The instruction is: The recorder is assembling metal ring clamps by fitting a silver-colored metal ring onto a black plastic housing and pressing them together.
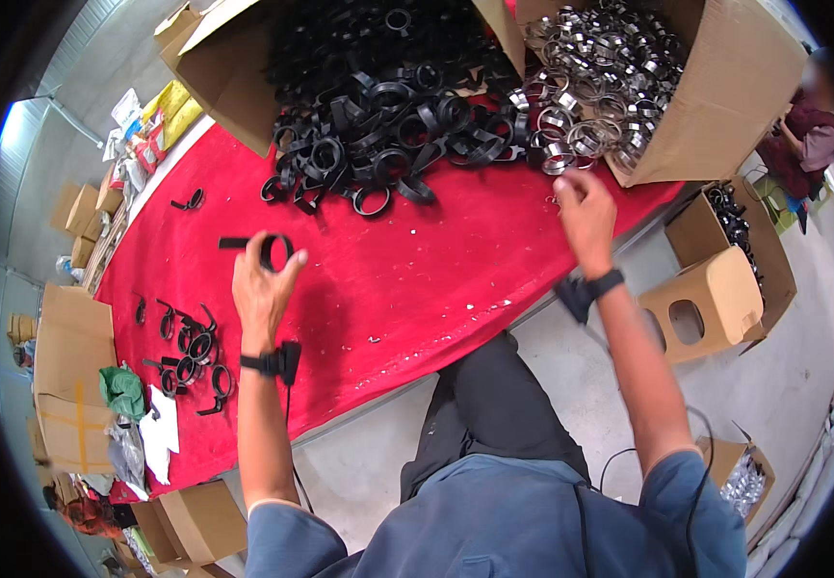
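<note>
My left hand [263, 284] grips a black plastic ring [267, 252] with a straight tab, held above the red cloth between thumb and fingers. At the front edge of a pile of shiny metal ring clamps [571, 135], my right hand [587, 220] has its fingers curled together. What they pinch, if anything, is too small to make out. A large heap of black plastic rings [388, 116] spills from a tipped carton ahead. Several more black rings [186, 361] lie grouped on the cloth to the left of my left forearm.
The red-covered table [417, 279] carries white scraps. Two cartons stand along its far side: the black-ring carton [220, 72] and the metal-clamp carton [735, 87]. An open box [773, 279] with black parts stands on the floor at right. A person [807, 135] is at far right.
</note>
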`<state>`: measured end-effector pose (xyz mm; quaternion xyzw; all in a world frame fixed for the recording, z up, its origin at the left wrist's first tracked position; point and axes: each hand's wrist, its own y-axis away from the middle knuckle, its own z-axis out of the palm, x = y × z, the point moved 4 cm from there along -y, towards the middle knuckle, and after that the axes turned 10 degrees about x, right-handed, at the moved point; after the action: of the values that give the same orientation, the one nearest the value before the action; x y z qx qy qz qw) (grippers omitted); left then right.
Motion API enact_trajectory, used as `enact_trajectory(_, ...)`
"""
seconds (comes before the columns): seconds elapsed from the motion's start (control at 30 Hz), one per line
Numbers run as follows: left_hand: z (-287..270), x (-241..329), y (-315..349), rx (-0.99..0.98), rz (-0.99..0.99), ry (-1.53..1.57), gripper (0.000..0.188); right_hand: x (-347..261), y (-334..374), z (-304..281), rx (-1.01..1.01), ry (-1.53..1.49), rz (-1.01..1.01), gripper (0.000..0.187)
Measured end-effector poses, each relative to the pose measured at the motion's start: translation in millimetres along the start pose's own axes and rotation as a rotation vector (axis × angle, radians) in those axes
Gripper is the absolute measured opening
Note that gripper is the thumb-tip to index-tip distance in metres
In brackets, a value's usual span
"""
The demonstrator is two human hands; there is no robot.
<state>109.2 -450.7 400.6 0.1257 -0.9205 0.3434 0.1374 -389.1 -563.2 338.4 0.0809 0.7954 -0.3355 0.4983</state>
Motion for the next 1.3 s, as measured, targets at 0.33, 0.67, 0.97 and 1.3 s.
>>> enact_trajectory(0.33, -24.6, 23.2, 131.1, -0.249, -0.146, 0.213, 0.082, 13.5, -43.9, 46.3, -0.109, 0.504, -0.229, 0.080)
enact_trajectory(0.67, -25.7, 8.4, 141.5, -0.251, -0.209, 0.340, 0.082, 3.4, -57.6, 30.4, -0.063, 0.349, -0.282, 0.085)
enact_trajectory(0.97, -53.9, 17.3, 145.3, -0.386, -0.611, 0.981, 0.067, -85.8, 47.5, 3.7, -0.951, -1.126, 0.654, 0.081)
enact_trajectory(1.3, -92.3, 76.4, 153.0, -0.588, -0.752, 1.602, 0.090, -155.5, 178.7, -2.3, -1.315, -1.335, 0.586, 0.100)
